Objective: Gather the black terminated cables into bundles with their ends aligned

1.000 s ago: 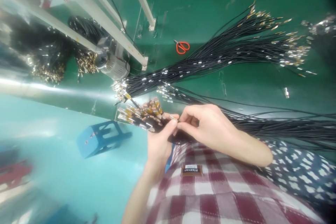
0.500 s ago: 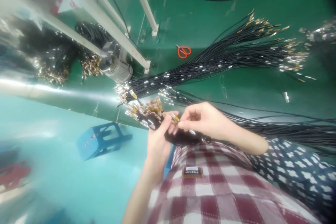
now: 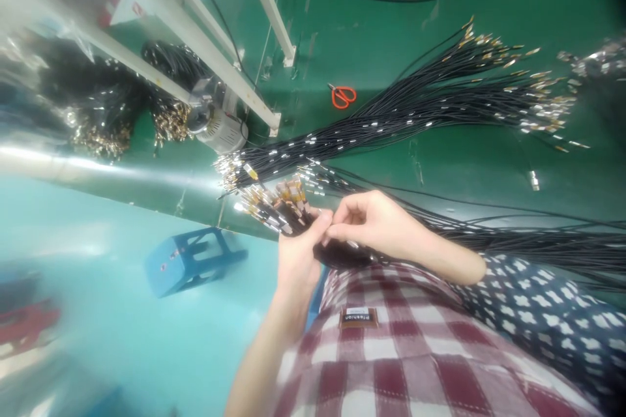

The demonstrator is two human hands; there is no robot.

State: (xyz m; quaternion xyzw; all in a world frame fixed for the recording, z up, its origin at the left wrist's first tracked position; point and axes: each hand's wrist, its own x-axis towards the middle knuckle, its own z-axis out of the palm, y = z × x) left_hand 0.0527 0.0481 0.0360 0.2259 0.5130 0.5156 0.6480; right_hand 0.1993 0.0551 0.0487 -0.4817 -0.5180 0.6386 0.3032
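Bundle (image 3: 286,212) of blk cables is in my L hand (image 3: 299,257), fingers wrapped round it, thumb across the top. Metal ends fan out past the thumb side, up & left toward the bench (image 3: 391,39) edge; the dark lengths hang on the other side, below my R hand (image 3: 374,221), close to my apron (image 3: 372,339). So the bundle sits mostly left of & under the R hand, right inside the L.

R thumb & forefinger are narrow, tips together just by the L thumb tip; can't tell if a cable's pinched there, too blurry.

To do this finger work well, I'd say: L grip snug but not crushing, so nothing slips; R pinch light, one cable at a time, near its end; ends approx level, no tugging, as the thin leads could snag. Scissors (image 3: 343,97) & big pile (image 3: 372,122) lie on the bench, apart from both hands.
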